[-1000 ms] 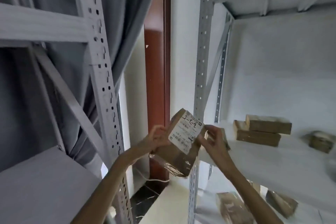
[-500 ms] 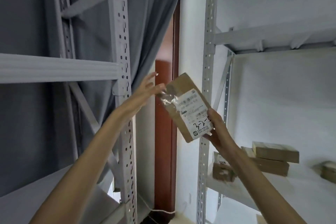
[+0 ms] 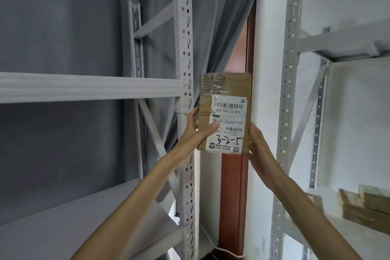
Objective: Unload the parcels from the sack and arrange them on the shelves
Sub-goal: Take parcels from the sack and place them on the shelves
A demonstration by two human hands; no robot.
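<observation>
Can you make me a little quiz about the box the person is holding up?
1. True or false: both hands hold the parcel.
2. What is handwritten on its label?
3. Where do other parcels lie? A) left shelf B) right shelf C) floor

Key: 1. True: left hand and right hand grip its sides. 2. 3-2-5. 3. B, on the right shelf.

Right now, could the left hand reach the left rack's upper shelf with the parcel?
Probably yes: the left hand holds the parcel just right of that shelf's front edge, nothing between them.
</observation>
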